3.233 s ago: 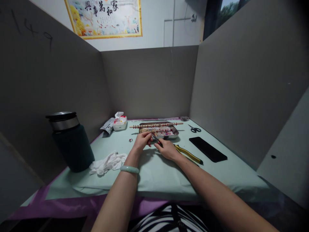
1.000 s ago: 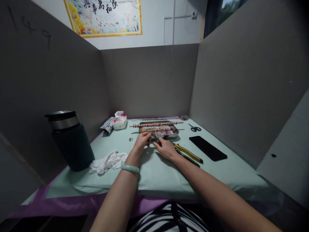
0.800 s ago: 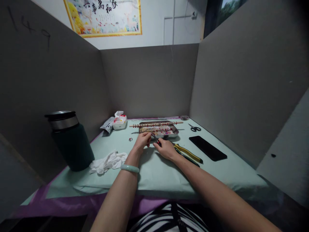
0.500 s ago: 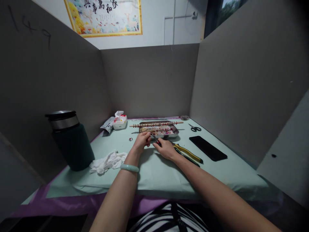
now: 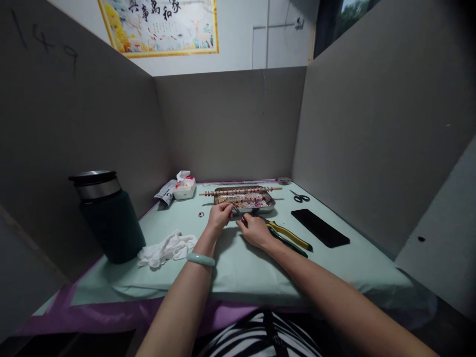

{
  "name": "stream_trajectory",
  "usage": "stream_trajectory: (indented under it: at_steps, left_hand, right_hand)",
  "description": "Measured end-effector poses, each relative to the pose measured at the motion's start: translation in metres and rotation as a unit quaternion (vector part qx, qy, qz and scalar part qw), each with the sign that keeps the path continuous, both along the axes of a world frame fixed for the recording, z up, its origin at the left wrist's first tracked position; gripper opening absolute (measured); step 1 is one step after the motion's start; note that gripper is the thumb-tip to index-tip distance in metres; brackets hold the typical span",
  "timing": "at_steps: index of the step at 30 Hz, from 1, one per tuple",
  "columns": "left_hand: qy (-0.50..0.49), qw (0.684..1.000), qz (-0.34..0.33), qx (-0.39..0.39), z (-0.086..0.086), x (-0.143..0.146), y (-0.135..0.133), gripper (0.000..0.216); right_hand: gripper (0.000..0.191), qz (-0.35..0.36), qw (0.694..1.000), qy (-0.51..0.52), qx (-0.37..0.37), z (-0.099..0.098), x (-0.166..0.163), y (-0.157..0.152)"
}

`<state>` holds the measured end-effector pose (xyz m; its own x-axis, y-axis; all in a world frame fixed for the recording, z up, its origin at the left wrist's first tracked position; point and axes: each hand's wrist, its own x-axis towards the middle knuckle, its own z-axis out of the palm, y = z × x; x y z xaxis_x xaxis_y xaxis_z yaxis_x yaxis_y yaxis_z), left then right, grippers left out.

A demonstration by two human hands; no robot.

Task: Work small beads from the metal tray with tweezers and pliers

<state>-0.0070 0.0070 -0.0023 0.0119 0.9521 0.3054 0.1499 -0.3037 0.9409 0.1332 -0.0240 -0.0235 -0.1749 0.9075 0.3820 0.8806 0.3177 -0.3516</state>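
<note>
My left hand (image 5: 219, 216), with a pale green bangle (image 5: 200, 259) on the wrist, is pinched shut on something too small to make out, just in front of the metal tray (image 5: 270, 203) of small beads. My right hand (image 5: 255, 229) is closed round a slim tool whose dark tip (image 5: 237, 211) points at my left fingertips. A wooden stick (image 5: 240, 191) strung with beads lies across the tray's far rim.
Yellow-handled pliers (image 5: 288, 234) lie right of my right hand, then a black phone (image 5: 320, 228) and small scissors (image 5: 299, 198). A dark insulated jug (image 5: 106, 215) and white cloth (image 5: 165, 250) sit left. A tissue pack (image 5: 180, 188) is at the back. Grey partition boards surround the table.
Both hands stay together in front of the tray, with only slight finger shifts. Nothing else has moved.
</note>
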Motion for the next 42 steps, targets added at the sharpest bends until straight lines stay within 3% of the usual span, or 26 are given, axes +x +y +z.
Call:
stream_trajectory:
  at_steps: [6,12,16,20,42]
  left_hand:
    - [0.084,0.991,0.052,0.092,0.0,-0.001,0.003,0.029]
    - [-0.009,0.999,-0.018,0.025,0.001,0.001,0.001,0.025]
    - [-0.115,0.99,-0.086,-0.014,0.002,0.002,-0.002,0.028]
    - [-0.153,0.984,-0.092,-0.028,0.004,0.002,-0.003,0.032]
    - [-0.071,0.995,-0.046,-0.052,0.006,0.0,-0.004,0.016]
  right_hand:
    - [0.03,0.064,0.992,0.104,-0.038,0.003,0.002,0.003]
    - [0.028,0.128,0.969,0.194,-0.082,0.004,0.004,0.006]
    - [0.03,0.119,0.973,0.193,-0.048,0.004,0.003,0.005]
    - [0.033,0.105,0.974,0.197,-0.026,0.005,0.005,0.006]
    - [0.035,0.098,0.981,0.159,-0.058,0.007,0.01,0.008]
